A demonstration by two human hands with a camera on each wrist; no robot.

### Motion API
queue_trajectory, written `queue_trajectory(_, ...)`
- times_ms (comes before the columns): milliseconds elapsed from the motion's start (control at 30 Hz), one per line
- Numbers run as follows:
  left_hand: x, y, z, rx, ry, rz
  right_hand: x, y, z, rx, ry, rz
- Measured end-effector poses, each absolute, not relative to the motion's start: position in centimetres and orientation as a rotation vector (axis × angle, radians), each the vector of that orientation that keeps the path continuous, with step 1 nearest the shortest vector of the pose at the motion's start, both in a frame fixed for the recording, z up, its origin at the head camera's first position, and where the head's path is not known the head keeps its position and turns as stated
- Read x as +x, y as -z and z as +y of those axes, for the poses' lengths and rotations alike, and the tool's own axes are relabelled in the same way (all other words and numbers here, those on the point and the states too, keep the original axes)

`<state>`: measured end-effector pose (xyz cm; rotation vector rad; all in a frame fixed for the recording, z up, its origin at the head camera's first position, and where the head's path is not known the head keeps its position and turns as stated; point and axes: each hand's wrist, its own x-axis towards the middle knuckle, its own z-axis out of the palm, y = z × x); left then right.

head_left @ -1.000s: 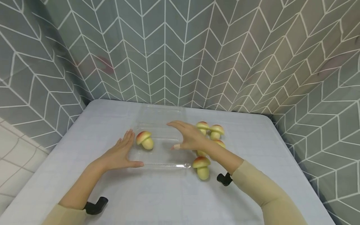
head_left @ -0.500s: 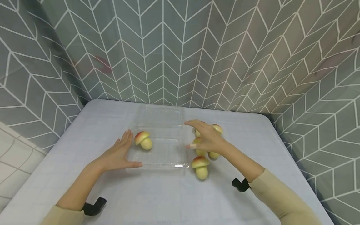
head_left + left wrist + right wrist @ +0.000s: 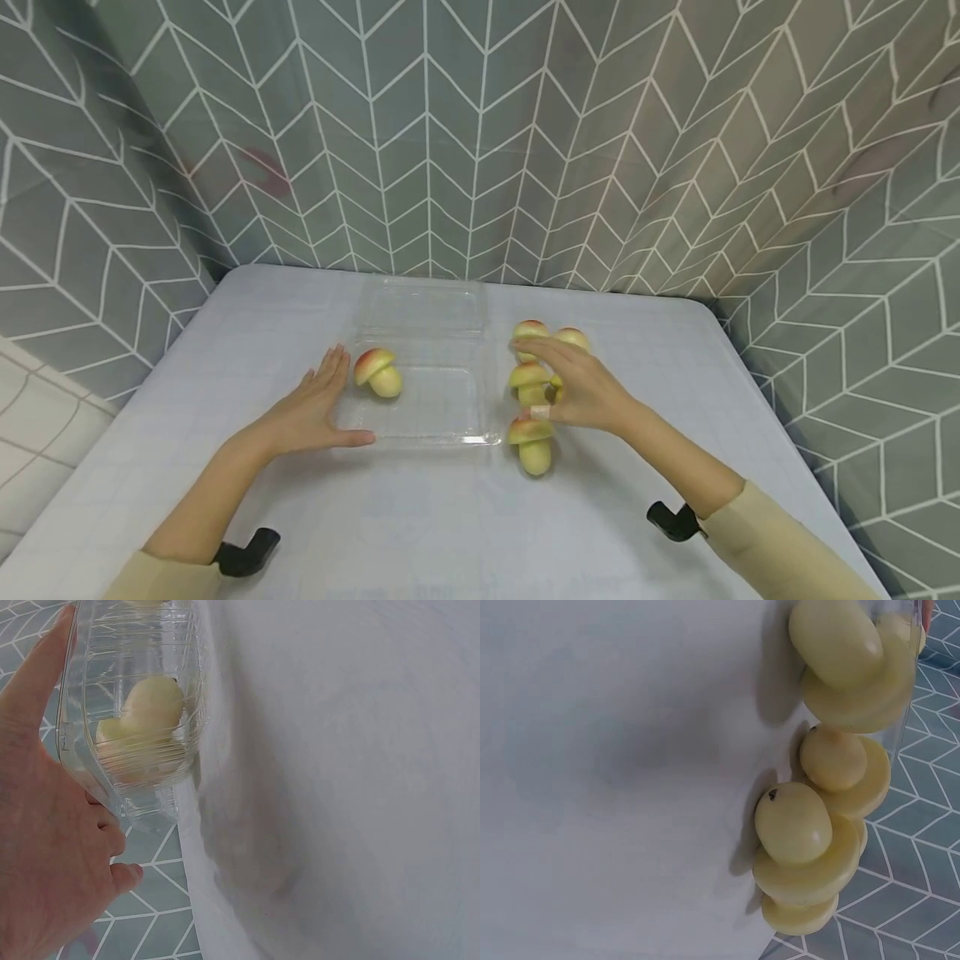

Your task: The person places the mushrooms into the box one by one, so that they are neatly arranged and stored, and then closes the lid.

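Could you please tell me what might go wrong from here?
The yellow mushroom-shaped pieces with reddish caps lie crowded to the right of the clear rectangular plastic container, so the right hand among them might knock a neighbour. Their rounded stems could let one roll. The left hand lies along the container's left side; pushing there might slide it towards the pieces.

Head view: from above, forward-down over table (image 3: 450, 525). Wrist views: low, close, turned sideways; both catch clear container (image 3: 446, 404).
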<state>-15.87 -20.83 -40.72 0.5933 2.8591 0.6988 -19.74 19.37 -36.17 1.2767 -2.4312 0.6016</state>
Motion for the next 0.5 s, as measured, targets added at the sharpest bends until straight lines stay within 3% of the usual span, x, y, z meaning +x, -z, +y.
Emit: queue_trajectory(500,-15.9,40.9,-20.9,0.605,-0.727,2.855,-17.5,38.0,20.4,1.298,-0.585,-2.447)
